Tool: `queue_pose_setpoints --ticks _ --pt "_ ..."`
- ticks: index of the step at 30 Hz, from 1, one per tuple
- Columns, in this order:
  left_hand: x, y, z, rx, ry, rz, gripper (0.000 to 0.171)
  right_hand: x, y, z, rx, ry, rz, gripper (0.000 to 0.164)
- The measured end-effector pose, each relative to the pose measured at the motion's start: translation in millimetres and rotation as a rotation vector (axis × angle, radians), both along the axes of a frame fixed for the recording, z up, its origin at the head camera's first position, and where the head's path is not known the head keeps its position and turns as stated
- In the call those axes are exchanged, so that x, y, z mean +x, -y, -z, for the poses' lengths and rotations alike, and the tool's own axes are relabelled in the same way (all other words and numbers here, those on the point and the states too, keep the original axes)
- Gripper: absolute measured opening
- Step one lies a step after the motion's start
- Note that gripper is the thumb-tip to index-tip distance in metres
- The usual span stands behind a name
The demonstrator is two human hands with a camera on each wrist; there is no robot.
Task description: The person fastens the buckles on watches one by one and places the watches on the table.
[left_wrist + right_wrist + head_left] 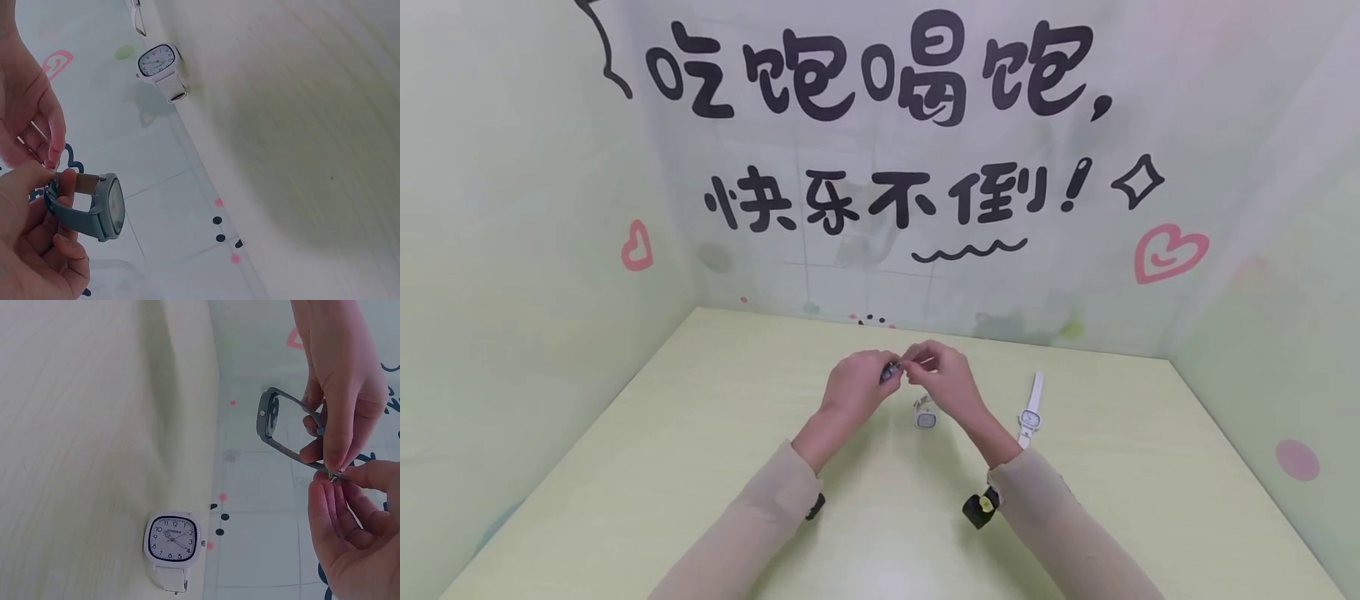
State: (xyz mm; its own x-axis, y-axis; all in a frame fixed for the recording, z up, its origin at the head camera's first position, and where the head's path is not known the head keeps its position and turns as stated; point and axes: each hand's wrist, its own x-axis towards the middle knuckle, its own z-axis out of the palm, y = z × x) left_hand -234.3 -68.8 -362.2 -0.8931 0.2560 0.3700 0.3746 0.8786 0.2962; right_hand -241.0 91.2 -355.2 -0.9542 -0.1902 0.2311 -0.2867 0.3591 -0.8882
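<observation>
A grey-blue wristwatch (267, 419) with a squarish case hangs in the air, its strap bent into a loop. My left hand (859, 383) grips the strap from one side, thumb and fingers around its ends. From the other side, my right hand (942, 377) pinches the strap end at the metal buckle (334, 476) between thumb and fingertips. Seen from the left wrist, the watch (109, 206) has its dial turned away from the fingers. In the head view the hands hide most of it. Below the hands a white wristwatch (927, 419) lies on the table.
A second white wristwatch (1030, 418) is stretched out on the pale table (700, 433), right of my right hand. A printed fabric backdrop (865, 142) with dark characters rises behind the table, with side panels left and right. Black wrist cameras (979, 510) hang under the sleeves.
</observation>
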Motion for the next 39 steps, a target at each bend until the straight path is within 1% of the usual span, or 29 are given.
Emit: queue_pose_setpoints --ticks 2,4,7,10,13,16,17,18,20,22,24,25,26,28,31,35,39 --pt "0.3 -0.5 -0.2 0.004 0.002 0.003 0.021 -0.3 -1.3 1.4 0.029 -0.007 0.000 0.013" --pt "0.6 -0.4 -0.1 0.007 0.009 0.005 0.021 -0.3 -2.0 2.1 0.025 -0.010 0.007 0.012" --pt "1.6 1.0 -0.6 0.012 0.023 -0.004 0.022 -0.7 -1.9 2.7 0.004 -0.016 0.002 0.012" --pt "2.4 2.8 -1.3 0.006 0.014 -0.016 0.022 -0.3 -1.2 1.8 -0.013 -0.022 -0.015 0.012" --pt "2.1 3.7 -1.8 0.003 -0.008 -0.006 0.021 -0.1 -1.8 0.5 -0.028 -0.020 -0.016 0.012" --pt "0.7 3.3 -1.2 0.028 -0.004 0.005 0.020 0.1 -3.6 -0.2 -0.035 -0.019 -0.008 0.012" --pt "0.5 3.3 -0.8 0.063 0.011 0.010 0.020 0.0 -4.3 -0.3 -0.041 -0.014 -0.006 0.013" --pt "0.0 3.4 -0.1 0.126 0.050 0.019 0.020 -0.2 -4.8 -0.5 -0.048 -0.013 -0.009 0.013" --pt "-1.3 3.8 1.1 0.304 0.155 0.043 0.020 -0.9 -6.3 -1.0 -0.073 -0.013 -0.024 0.015" --pt "-3.1 4.7 1.7 0.514 0.267 0.057 0.021 -2.2 -7.6 -1.3 -0.104 -0.012 -0.046 0.016" --pt "-4.7 5.8 1.4 0.709 0.376 0.055 0.023 -3.7 -9.3 -1.7 -0.132 -0.007 -0.070 0.017" --pt "-5.4 6.1 1.0 0.772 0.409 0.050 0.023 -4.4 -10.2 -1.4 -0.140 -0.004 -0.080 0.017" --pt "-6.0 6.3 0.8 0.814 0.432 0.041 0.023 -4.7 -10.8 -1.7 -0.148 0.001 -0.088 0.017" --pt "-6.2 6.1 0.0 0.869 0.462 0.028 0.022 -4.9 -11.8 -1.4 -0.155 0.008 -0.098 0.017" --pt "-6.2 4.7 -0.6 0.906 0.473 0.024 0.019 -3.8 -12.0 -1.5 -0.168 0.015 -0.102 0.017" --pt "-6.7 2.1 0.6 0.925 0.461 0.027 0.016 -1.9 -11.7 -1.0 -0.183 0.024 -0.099 0.018" --pt "-6.6 0.9 1.6 0.920 0.449 0.014 0.014 -0.5 -12.1 -0.2 -0.191 0.035 -0.089 0.019"
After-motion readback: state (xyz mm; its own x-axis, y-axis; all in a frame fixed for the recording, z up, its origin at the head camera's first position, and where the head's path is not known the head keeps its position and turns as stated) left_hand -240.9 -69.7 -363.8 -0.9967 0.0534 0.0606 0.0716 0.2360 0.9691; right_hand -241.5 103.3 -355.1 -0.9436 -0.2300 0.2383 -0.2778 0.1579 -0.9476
